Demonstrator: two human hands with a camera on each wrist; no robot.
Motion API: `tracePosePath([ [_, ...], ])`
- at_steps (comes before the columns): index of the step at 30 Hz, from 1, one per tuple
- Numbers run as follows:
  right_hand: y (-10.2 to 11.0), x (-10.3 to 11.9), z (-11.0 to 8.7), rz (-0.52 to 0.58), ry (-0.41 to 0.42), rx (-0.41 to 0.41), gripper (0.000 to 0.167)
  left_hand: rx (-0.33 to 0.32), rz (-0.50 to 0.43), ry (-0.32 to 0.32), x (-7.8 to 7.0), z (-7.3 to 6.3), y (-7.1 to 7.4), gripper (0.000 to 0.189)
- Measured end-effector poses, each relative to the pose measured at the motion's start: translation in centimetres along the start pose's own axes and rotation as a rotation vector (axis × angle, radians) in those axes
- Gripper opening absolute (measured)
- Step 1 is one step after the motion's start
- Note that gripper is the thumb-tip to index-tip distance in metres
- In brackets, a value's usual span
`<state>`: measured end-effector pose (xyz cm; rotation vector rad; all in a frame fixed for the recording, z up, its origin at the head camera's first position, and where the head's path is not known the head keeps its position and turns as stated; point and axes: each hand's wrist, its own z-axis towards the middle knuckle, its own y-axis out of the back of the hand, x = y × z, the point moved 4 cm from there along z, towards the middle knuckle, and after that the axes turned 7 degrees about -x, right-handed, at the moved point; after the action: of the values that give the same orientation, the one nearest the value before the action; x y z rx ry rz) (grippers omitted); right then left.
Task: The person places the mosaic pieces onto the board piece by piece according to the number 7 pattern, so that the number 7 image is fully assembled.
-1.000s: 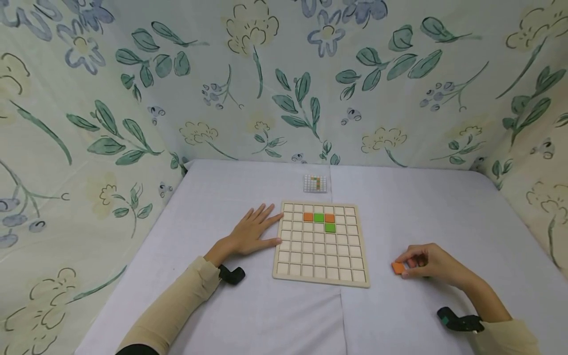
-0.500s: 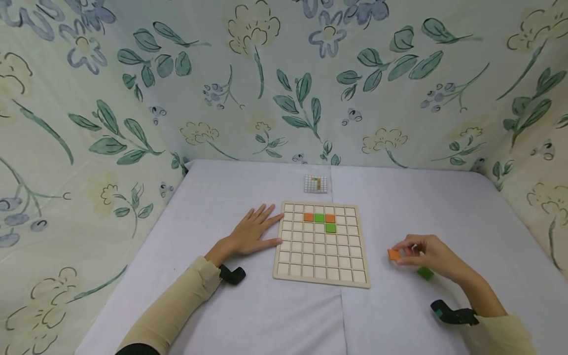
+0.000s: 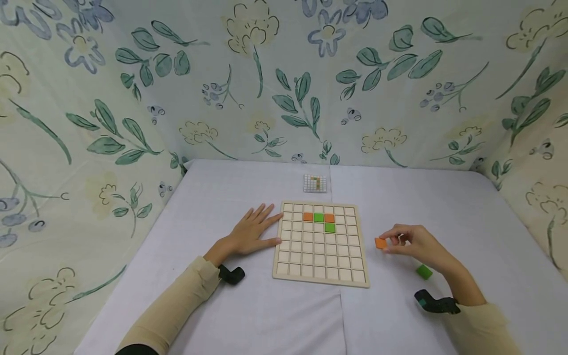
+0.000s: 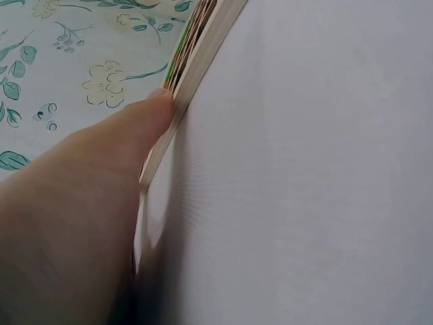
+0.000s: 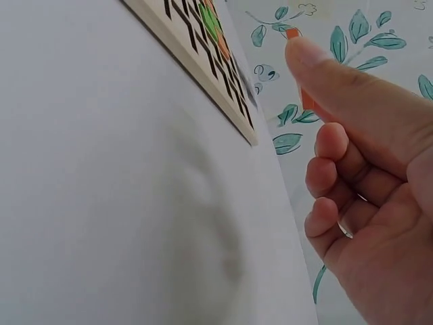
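Note:
A wooden grid board [image 3: 321, 282] lies on the white cloth. Set in its cells are two orange tiles [image 3: 308, 217] and two green tiles [image 3: 318, 218], forming a short row with one green tile below its right end. With fingers spread straight, my left hand [image 3: 246, 231] touches the board's left edge; its thumb shows against the rim in the left wrist view. Just right of the board, my right hand [image 3: 414, 242] pinches an orange tile [image 3: 380, 243] between thumb and fingertips, above the cloth. In the right wrist view the thumb [image 5: 338, 78] covers much of that tile.
On the cloth near my right wrist lies a loose green tile [image 3: 424, 271]. Behind the board sits a small card with a grid pattern [image 3: 315, 183]. Floral fabric [image 3: 248, 108] hangs along the back and sides of the table.
My right hand has moved left and away from me with the orange tile, toward the board, uncovering the loose green tile. My left hand has stayed at the board's edge.

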<state>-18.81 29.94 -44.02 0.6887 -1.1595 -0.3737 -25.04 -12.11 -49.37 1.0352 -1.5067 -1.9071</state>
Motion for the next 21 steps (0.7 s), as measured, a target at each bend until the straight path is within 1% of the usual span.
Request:
tracePosePath([
  [8,-0.9,0.9,1.5,0.026,-0.011,-0.014,0.026,0.009,0.006,-0.001,0.2,0.1,-0.3,0.083],
  [11,-1.3,1.2,2.2,0.036,-0.015,-0.010,0.026,0.001,-0.002,-0.003,0.2,0.1,-0.2,0.082],
  [16,-2.0,1.5,3.1,0.057,-0.003,-0.002,0.026,-0.014,-0.005,-0.015,0.1,0.0,0.0,0.082],
  [21,-2.8,1.8,3.9,0.086,0.006,0.001,0.026,-0.013,-0.005,-0.019,0.1,0.0,-0.1,0.082],
])
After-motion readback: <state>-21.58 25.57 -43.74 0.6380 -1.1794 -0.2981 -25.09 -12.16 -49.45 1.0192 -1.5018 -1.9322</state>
